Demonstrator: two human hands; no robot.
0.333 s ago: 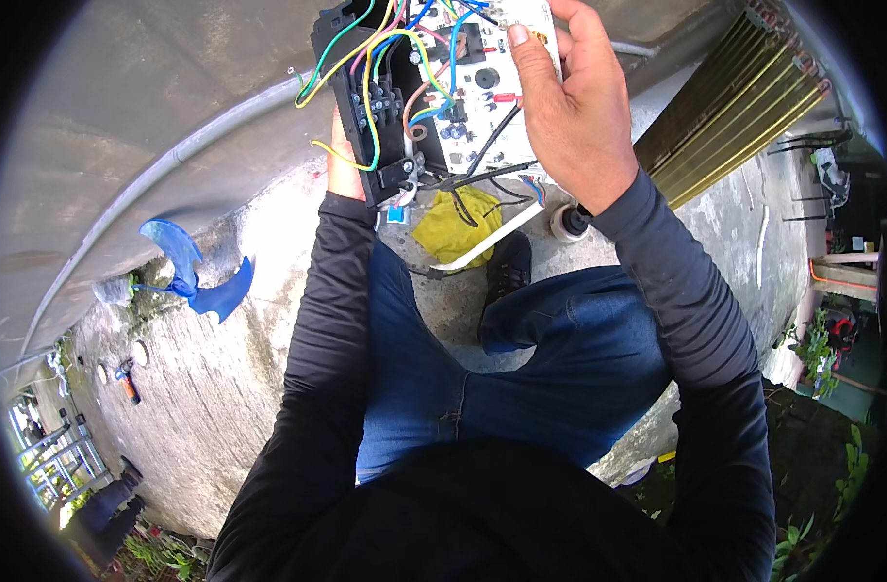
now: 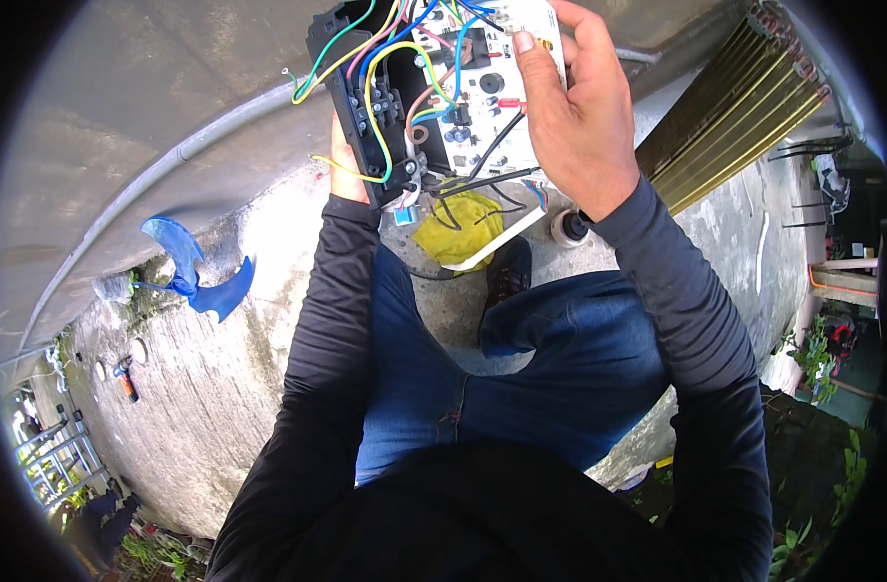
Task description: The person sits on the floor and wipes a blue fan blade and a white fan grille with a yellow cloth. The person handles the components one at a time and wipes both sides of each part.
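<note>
A white circuit board [image 2: 497, 112] and a black plastic control box [image 2: 358, 114] with a terminal block are held up together at the top of the view. My right hand [image 2: 584, 121] grips the board's right edge, thumb on its face and fingers behind. From the left, my left hand [image 2: 346, 165] holds the box; its fingers are hidden behind it. Yellow, green, blue, pink and brown wires [image 2: 376, 73] loop across the box and board. Black leads and a white-sleeved cable [image 2: 497, 241] hang below. The upper part of the assembly is cut off by the frame.
A yellow cloth [image 2: 453, 228] lies on the concrete floor beneath the board, beside a roll or bottle with a dark top [image 2: 568, 229]. At the left are a blue fan blade [image 2: 186, 272] and an orange-handled tool [image 2: 125, 380]. A finned coil [image 2: 735, 107] stands at the right.
The box and board have shifted slightly, and the yellow wire's loose end has swung lower. The hanging white-sleeved cable has moved a little right. Both hands keep their hold.
</note>
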